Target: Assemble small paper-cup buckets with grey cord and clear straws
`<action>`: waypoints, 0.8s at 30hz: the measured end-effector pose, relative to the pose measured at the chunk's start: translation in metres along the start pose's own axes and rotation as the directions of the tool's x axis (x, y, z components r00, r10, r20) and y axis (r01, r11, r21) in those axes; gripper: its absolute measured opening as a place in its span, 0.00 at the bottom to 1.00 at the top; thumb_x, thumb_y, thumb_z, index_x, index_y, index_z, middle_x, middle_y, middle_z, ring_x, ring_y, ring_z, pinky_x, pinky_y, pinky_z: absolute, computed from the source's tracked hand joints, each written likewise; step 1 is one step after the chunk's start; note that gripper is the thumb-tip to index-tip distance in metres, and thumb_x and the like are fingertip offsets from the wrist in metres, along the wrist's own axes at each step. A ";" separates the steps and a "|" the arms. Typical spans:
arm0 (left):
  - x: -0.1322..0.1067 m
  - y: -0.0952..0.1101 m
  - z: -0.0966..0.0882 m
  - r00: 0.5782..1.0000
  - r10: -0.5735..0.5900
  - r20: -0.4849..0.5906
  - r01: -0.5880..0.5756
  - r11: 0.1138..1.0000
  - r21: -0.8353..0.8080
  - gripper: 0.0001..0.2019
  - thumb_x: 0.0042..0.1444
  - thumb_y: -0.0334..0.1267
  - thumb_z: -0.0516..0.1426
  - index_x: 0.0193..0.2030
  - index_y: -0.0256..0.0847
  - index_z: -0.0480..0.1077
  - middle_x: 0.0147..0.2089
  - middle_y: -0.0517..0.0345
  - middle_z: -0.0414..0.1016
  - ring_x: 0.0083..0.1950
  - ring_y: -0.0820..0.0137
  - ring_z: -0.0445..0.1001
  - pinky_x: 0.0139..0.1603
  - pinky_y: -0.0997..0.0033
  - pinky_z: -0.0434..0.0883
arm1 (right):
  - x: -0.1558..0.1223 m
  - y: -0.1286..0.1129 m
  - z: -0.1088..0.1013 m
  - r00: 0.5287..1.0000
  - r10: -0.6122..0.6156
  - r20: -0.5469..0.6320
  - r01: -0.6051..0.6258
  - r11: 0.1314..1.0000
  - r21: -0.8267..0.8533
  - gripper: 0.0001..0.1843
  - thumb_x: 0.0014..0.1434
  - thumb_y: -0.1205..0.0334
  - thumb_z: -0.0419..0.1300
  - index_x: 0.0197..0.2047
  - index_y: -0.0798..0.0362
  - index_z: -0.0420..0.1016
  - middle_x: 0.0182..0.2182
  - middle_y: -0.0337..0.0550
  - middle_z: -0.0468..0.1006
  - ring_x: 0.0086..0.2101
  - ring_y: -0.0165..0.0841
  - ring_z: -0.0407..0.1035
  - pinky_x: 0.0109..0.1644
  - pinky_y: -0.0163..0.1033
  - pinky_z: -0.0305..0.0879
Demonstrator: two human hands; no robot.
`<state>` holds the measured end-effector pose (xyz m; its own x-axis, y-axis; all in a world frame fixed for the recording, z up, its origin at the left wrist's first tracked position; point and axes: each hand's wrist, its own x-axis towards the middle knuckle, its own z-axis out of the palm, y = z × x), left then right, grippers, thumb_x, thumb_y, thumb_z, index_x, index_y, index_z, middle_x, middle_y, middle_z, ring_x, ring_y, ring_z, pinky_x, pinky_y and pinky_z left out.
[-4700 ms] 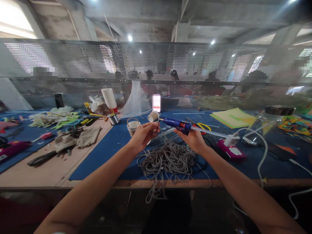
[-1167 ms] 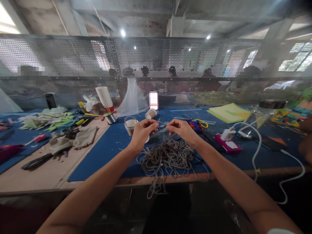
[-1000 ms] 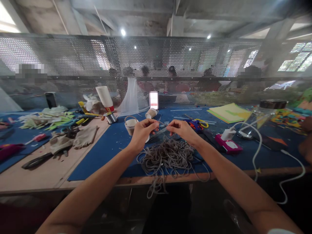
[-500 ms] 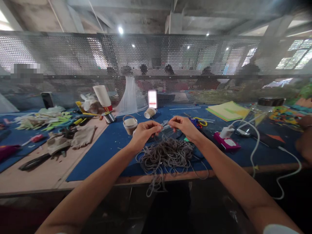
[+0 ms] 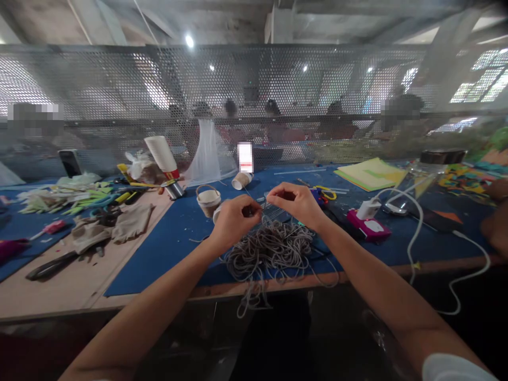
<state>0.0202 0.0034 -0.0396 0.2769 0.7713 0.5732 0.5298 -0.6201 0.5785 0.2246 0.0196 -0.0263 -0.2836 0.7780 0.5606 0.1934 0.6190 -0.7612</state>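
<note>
1. Two bare hands worked close together without touching: the left hand (image 5: 237, 217) with thumb and fingers drawn in, the right hand (image 5: 297, 203) curled toward it. I couldn't tell whether either pinched anything.
2. Most of the grey cord (image 5: 272, 250) lay in a loose heap just below the hands, a few loops hanging over the table edge, so I judged plenty was left unused.
3. One small bucket (image 5: 208, 201) stood upright to the left of the left hand, its arched handle in place; that piece looked nearly done to me.
4. Beyond the left hand, a brown cup (image 5: 240, 181) lay on its side with no handle that I could see; it seemed less far along.
5. Past the right hand, the blue glue gun (image 5: 318, 194) lay unheld, partly hidden.
</note>
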 end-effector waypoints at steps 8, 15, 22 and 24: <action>0.004 -0.003 -0.003 0.981 -0.171 -0.088 0.154 0.973 -0.172 0.06 0.55 0.37 0.60 0.34 0.37 0.76 0.29 0.57 0.76 0.30 0.73 0.70 0.31 0.73 0.65 | -0.008 -0.009 0.003 0.994 -0.037 0.105 0.043 0.998 -0.049 0.10 0.59 0.53 0.64 0.36 0.51 0.79 0.28 0.37 0.72 0.28 0.27 0.60 0.32 0.36 0.56; 0.010 -0.010 -0.005 0.956 -0.289 -0.056 0.234 0.862 -0.449 0.08 0.54 0.40 0.63 0.33 0.37 0.76 0.27 0.59 0.72 0.25 0.77 0.63 0.25 0.76 0.58 | -0.007 -0.004 0.000 0.992 -0.030 0.120 0.036 0.998 -0.046 0.10 0.59 0.53 0.64 0.35 0.51 0.77 0.25 0.34 0.68 0.25 0.26 0.58 0.30 0.35 0.54; 0.013 -0.004 -0.011 0.924 -0.367 0.105 0.334 0.644 -0.688 0.07 0.52 0.38 0.64 0.30 0.36 0.75 0.27 0.61 0.68 0.24 0.81 0.60 0.23 0.79 0.55 | -0.004 0.001 -0.003 0.996 -0.005 0.090 0.008 0.999 -0.039 0.10 0.59 0.53 0.63 0.34 0.52 0.75 0.24 0.34 0.67 0.26 0.25 0.58 0.29 0.35 0.53; 0.013 -0.003 -0.012 0.916 -0.373 0.149 0.360 0.600 -0.714 0.07 0.51 0.38 0.65 0.29 0.36 0.74 0.27 0.61 0.68 0.23 0.82 0.60 0.22 0.80 0.54 | -0.002 0.005 -0.005 0.997 0.003 0.075 0.000 0.999 -0.042 0.10 0.59 0.53 0.63 0.33 0.52 0.74 0.23 0.33 0.65 0.25 0.25 0.57 0.29 0.35 0.53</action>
<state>0.0126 0.0134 -0.0268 0.1755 0.9589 0.2229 -0.1549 -0.1967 0.9681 0.2308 0.0218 -0.0294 -0.3522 0.7699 0.5321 0.2327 0.6227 -0.7470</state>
